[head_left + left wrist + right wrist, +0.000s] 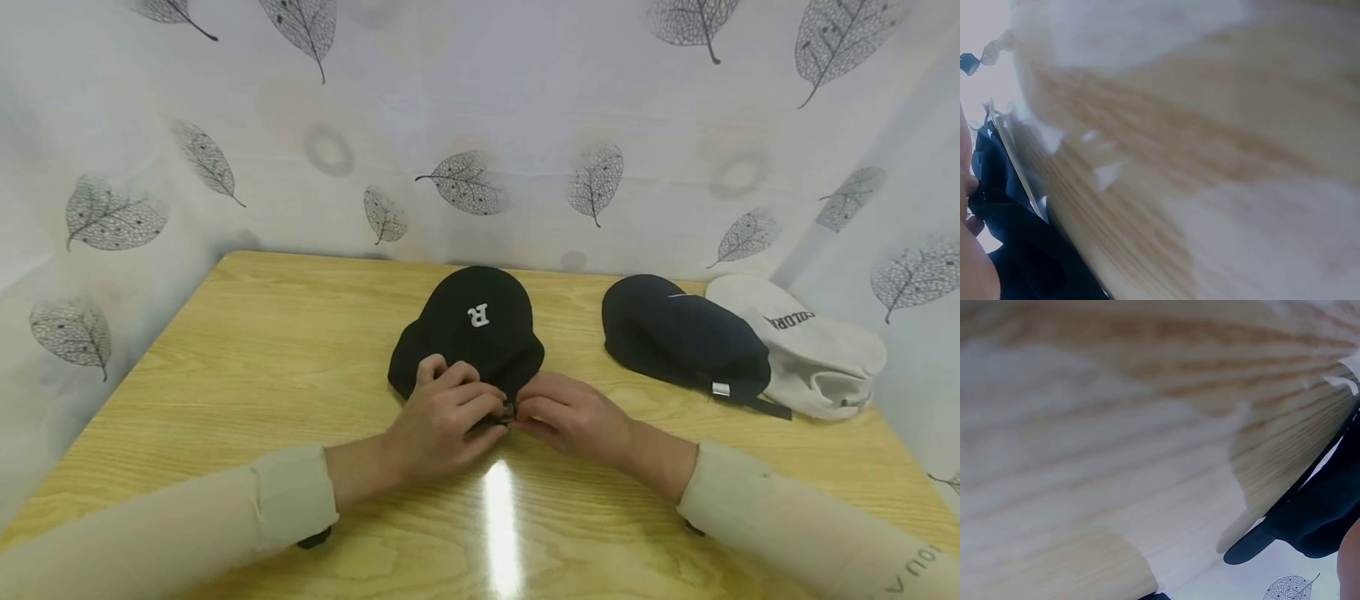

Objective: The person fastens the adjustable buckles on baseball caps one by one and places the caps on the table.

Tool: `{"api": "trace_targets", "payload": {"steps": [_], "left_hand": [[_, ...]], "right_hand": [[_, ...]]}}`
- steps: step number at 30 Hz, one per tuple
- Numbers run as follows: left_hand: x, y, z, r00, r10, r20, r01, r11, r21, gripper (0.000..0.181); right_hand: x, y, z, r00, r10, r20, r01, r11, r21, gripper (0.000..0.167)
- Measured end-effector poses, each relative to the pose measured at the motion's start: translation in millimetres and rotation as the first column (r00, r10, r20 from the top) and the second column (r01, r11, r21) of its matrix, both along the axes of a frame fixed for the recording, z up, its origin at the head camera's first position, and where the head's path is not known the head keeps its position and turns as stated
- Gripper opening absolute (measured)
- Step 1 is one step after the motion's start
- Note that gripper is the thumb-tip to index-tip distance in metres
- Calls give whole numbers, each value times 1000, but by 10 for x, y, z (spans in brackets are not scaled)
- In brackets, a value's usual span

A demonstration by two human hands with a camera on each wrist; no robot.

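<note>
A black baseball cap (480,333) with a white letter R lies at the middle of the table in the head view. At its near edge, my left hand (450,417) pinches the cap's back strap by a small dark buckle (508,412). From the other side my right hand (573,417) pinches the strap at the same buckle, the fingertips of both hands almost meeting. In the left wrist view, part of the hand (975,262) shows beside dark cap fabric (1029,250). The right wrist view catches the dark cap (1310,519) and a sliver of hand (1350,562).
To the right lie a navy cap (675,333) with a silver buckle and, partly under it, an off-white cap (817,350) with dark lettering. The wooden table (247,358) reaches back to a leaf-patterned curtain (510,100). A light reflection shows near the front.
</note>
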State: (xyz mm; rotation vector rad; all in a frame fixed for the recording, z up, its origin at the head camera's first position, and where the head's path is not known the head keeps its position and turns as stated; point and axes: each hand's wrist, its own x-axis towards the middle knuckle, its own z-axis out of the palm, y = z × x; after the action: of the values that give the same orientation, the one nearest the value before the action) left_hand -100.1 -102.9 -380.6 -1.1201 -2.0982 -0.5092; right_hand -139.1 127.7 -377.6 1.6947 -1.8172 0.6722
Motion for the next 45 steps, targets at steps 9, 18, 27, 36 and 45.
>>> {"api": "trace_targets", "payload": {"steps": [9, 18, 27, 36, 45], "left_hand": [[1, 15, 0, 999, -44, -25, 44, 999, 17, 16], [2, 77, 6, 995, -30, -96, 36, 997, 62, 11], [-19, 58, 19, 986, -34, -162, 45, 996, 70, 11], [-42, 41, 45, 989, -85, -124, 88, 996, 22, 12], [-39, 59, 45, 989, -104, -103, 104, 995, -3, 10]], "right_hand": [[18, -3, 13, 999, 13, 41, -12, 1000, -14, 13], [26, -10, 21, 998, 16, 56, -16, 1000, -10, 15], [29, 5, 24, 997, -56, 56, 55, 998, 25, 14], [38, 9, 33, 992, -117, 54, 112, 989, 91, 20], [12, 10, 13, 996, -86, 36, 83, 993, 79, 10]]}}
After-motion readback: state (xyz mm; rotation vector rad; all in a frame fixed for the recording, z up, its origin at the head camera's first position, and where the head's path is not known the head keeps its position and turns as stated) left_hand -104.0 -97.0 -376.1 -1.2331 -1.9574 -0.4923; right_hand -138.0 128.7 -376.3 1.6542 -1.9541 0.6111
